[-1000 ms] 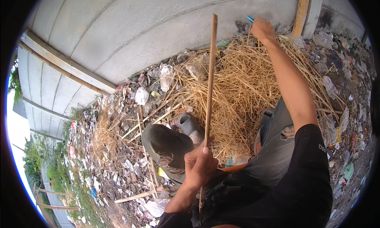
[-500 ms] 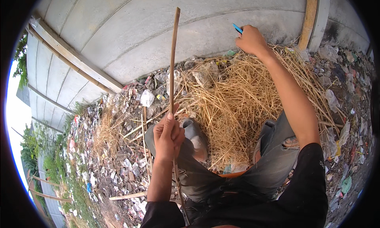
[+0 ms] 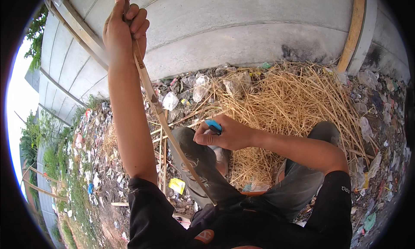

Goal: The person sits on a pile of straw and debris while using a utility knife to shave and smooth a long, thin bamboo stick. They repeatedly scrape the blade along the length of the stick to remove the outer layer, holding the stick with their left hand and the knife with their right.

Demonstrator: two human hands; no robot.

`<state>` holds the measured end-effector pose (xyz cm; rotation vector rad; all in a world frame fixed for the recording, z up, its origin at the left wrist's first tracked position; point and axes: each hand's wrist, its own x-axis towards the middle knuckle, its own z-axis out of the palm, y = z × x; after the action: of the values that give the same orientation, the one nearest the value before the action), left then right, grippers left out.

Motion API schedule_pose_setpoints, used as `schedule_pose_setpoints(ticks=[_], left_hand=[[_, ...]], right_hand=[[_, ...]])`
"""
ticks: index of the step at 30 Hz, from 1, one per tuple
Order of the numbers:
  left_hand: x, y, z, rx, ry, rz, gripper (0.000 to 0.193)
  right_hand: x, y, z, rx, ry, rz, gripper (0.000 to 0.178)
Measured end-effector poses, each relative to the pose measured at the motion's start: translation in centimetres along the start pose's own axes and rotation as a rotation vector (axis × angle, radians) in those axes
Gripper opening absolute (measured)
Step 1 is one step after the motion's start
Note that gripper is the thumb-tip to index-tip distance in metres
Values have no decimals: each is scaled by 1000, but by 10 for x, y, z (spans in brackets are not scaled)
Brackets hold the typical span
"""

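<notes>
The left hand (image 3: pixel 124 26) grips 1 long bamboo strip (image 3: pixel 162 115) near its top, its long axis slanting down to the lap. The right hand (image 3: pixel 225 134), closed on a blue-handled tool (image 3: pixel 213 126), sits just right of the strip's middle, above the raised knee (image 3: pixel 190 145).

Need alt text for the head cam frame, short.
A person's raised left hand grips a long thin stick while the right hand holds a small blue tool above the knee. Straw and litter lie before a concrete wall.
</notes>
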<state>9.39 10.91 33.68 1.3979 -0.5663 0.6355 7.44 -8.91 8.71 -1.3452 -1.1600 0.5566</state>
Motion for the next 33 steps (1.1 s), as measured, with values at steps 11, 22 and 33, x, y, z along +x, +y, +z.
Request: schedule_pose_setpoints(ticks=[11, 22, 33], left_hand=[[-31, -2, -33, 311, 223, 3, 60], [-488, -335, -212, 263, 240, -1378, 55], [-590, -413, -135, 892, -124, -1279, 51]], right_hand=[[-4, -75, -45, -412, 330, -244, 40], [-95, -91, -128, -902, 776, 299, 44], [-420, -54, -259, -1758, 657, 931, 27]])
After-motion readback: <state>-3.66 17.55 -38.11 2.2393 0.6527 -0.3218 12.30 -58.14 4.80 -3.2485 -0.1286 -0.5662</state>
